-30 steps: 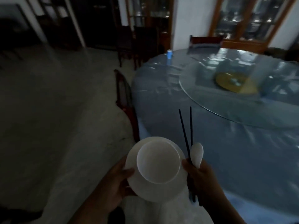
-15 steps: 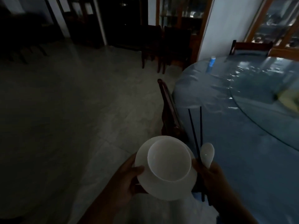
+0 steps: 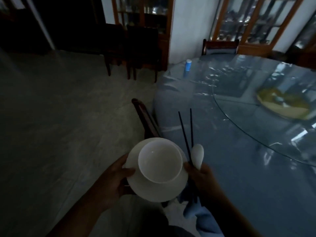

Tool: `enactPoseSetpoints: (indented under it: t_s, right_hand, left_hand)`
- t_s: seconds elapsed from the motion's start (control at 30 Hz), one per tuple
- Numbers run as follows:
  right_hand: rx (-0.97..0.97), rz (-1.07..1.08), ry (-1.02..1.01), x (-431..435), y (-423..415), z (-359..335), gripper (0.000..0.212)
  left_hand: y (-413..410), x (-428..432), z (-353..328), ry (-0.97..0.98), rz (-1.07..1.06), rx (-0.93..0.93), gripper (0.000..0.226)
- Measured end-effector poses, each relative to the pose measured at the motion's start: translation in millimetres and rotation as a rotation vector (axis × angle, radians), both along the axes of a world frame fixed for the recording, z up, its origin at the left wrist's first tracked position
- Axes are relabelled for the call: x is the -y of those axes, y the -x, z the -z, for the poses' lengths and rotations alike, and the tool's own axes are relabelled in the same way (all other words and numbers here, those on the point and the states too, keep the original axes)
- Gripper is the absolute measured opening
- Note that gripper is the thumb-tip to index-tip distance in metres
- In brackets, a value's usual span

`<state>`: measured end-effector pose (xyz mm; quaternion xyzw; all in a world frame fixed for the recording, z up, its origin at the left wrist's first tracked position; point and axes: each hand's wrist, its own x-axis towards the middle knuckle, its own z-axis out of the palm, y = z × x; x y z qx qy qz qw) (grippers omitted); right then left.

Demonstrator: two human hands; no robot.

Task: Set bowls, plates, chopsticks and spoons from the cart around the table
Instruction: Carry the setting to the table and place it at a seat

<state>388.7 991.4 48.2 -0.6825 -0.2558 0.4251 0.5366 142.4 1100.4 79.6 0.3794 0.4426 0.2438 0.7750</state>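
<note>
My left hand (image 3: pixel 114 181) grips the left rim of a white plate (image 3: pixel 159 189), and a white bowl (image 3: pixel 159 162) sits upright on that plate. My right hand (image 3: pixel 201 178) holds two black chopsticks (image 3: pixel 185 134) and a white spoon (image 3: pixel 197 155), their tips pointing away from me. All of this is held in the air just off the near left edge of the large round table (image 3: pixel 239 168), which has a blue cloth under clear plastic.
A glass turntable (image 3: pixel 266 130) with a yellow centre lies on the table. A small blue-and-white container (image 3: pixel 187 65) stands at the table's far edge. A dark wooden chair (image 3: pixel 145 120) is tucked in just ahead; more chairs (image 3: pixel 131 48) stand by the far wall. Open floor lies to the left.
The view first swung left, then partway back right, so the table slid right and came back toward the centre. Both hands still hold the same items in the same way.
</note>
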Motion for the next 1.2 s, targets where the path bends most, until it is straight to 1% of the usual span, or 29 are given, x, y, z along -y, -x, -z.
enactPoseSetpoints:
  t_s: [0.13, 0.23, 0.37, 0.43, 0.57, 0.63, 0.73, 0.83, 0.97, 1.07, 1.2]
  right_hand:
    - [-0.030, 0.072, 0.023, -49.4, -28.6, 13.6, 0.034]
    - [-0.049, 0.161, 0.040, -69.0, -51.4, 15.5, 0.041]
    - [-0.073, 0.291, 0.052, -84.4, -75.9, 20.2, 0.041]
    - [-0.102, 0.362, 0.059, -91.6, -88.5, 26.5, 0.043]
    - [-0.139, 0.522, 0.120, -108.7, -109.3, 39.7, 0.038]
    - [-0.141, 0.588, 0.165, -120.5, -118.4, 45.2, 0.033]
    - [-0.162, 0.676, 0.227, -142.6, -128.5, 53.6, 0.024]
    - [-0.195, 0.825, 0.282, -168.0, -141.3, 69.9, 0.023]
    - [-0.167, 0.941, 0.358, -194.3, -159.5, 90.8, 0.023]
    - [-0.145, 0.989, 0.410, -208.3, -170.6, 104.0, 0.023]
    - [-0.098, 0.995, 0.534, -215.0, -175.1, 122.6, 0.024]
  left_hand:
    - [-35.8, -64.2, 10.4, -0.019, 0.076, -0.035, 0.046]
    - [-70.4, -103.1, 16.1, -0.044, 0.161, -0.060, 0.042]
    - [-120.0, -150.3, 24.7, -0.052, 0.289, -0.070, 0.047]
    - [-145.5, -174.8, 31.3, -0.064, 0.377, -0.069, 0.050]
    - [-200.4, -223.6, 45.9, -0.106, 0.610, -0.135, 0.042]
    - [-229.6, -247.3, 54.9, -0.142, 0.709, -0.173, 0.041]
    - [-277.0, -280.6, 71.6, -0.215, 0.818, -0.224, 0.043]
    - [-327.3, -312.3, 92.2, -0.320, 0.958, -0.272, 0.043]
    - [-378.7, -339.4, 117.0, -0.435, 1.084, -0.310, 0.041]
    - [-401.7, -354.6, 134.5, -0.545, 1.169, -0.334, 0.044]
    - [-416.4, -362.4, 152.7, -0.738, 1.262, -0.363, 0.048]
